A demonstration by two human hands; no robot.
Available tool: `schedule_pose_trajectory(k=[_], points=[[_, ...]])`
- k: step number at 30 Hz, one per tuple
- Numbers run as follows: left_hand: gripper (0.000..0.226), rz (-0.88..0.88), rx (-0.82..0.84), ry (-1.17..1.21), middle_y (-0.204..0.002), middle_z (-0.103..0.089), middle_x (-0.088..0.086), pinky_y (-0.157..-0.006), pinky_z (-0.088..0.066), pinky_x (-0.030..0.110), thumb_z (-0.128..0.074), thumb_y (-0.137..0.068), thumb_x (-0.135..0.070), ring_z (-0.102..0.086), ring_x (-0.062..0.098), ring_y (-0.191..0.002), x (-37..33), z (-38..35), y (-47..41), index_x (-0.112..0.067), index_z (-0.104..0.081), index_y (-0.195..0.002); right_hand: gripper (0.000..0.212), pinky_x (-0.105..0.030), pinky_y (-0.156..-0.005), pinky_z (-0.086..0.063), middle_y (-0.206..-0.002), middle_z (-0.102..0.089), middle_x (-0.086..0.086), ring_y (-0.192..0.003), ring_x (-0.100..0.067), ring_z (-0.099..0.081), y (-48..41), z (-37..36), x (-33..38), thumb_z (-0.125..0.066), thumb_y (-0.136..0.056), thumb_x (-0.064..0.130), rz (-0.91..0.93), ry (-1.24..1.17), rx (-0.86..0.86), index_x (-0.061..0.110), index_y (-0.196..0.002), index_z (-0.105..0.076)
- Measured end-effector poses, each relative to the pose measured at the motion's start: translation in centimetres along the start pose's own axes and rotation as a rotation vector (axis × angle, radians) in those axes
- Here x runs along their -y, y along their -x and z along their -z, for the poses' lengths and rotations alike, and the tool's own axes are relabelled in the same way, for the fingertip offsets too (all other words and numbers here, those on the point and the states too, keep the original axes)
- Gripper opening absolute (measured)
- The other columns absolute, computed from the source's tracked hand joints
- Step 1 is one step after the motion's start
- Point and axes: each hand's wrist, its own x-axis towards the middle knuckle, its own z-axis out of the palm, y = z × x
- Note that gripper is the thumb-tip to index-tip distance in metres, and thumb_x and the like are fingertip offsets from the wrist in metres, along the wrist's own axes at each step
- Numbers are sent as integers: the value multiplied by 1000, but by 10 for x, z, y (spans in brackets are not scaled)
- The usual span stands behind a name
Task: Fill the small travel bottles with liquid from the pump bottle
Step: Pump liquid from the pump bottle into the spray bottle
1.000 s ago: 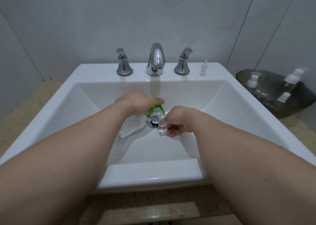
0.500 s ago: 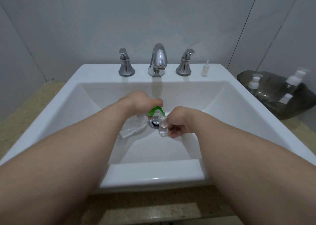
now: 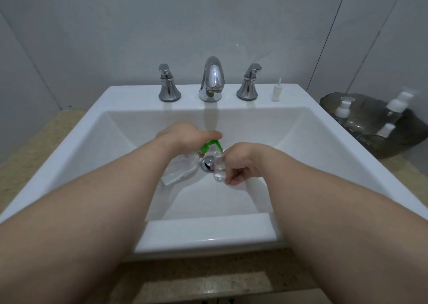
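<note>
Inside the white sink [image 3: 324, 146], my left hand [image 3: 183, 134] lies over the green pump head [image 3: 209, 146] of a clear pump bottle [image 3: 180, 169], fingers over its top. The green spout points down at the mouth of a small clear travel bottle [image 3: 219, 167], which my right hand [image 3: 243, 162] grips upright beside the drain [image 3: 207, 163]. A little clear liquid sits in the small bottle's bottom. A small white cap piece [image 3: 277, 92] stands on the sink ledge right of the taps.
A chrome faucet [image 3: 212, 79] with two handles [image 3: 168, 84] [image 3: 249, 82] stands at the back of the sink. A dark tray [image 3: 370, 109] on the right counter holds several white-capped travel bottles [image 3: 342, 109]. Speckled beige counter [image 3: 30, 151] surrounds the sink.
Both hands stay in place over the drain with the pump bottle and small bottle; only the camera view has shifted slightly.
</note>
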Motion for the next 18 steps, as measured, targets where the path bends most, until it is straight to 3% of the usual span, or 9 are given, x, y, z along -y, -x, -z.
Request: schedule_pose_trajectory(k=[4, 7, 12, 18], points=[[70, 7, -4, 57, -68, -77, -4, -91, -56, 39, -65, -62, -87, -68, 24, -76, 2, 3, 0, -18, -78, -66, 36, -29, -74, -57, -94, -58, -8, -66, -16, -57, -6, -2, 2, -77, -84, 1, 28, 7, 17, 4, -119, -68], [71, 6, 0, 70, -72, -78, -2, -95, -56, 41, -63, -58, -87, -71, 26, -85, 2, 3, 0, -19, -79, -70, 41, -33, -78, -59, -92, -61, -7, -66, -16, -56, -7, 0, 0, -84, -81, 6, 89, -15, -24, 5, -119, -70], [64, -19, -20, 60, -70, -77, -5, -91, -55, 39, -65, -70, -81, -67, 23, -78, 0, 3, 2, -18, -78, -67, 36, -37, -82, -60, -82, -62, -5, -63, -17, -59, -10, 0, -3, -83, -80, 6, 120, 12, -75, 5, -114, -71], [68, 0, -34, 10, -73, -77, -2, -93, -57, 41, -63, -68, -84, -69, 24, -79, -1, 2, 4, -18, -77, -63, 38, -37, -76, -59, -90, -57, -12, -58, -19, -60, -18, 1, -3, -77, -83, 5, 69, 62, -90, -2, -119, -66]])
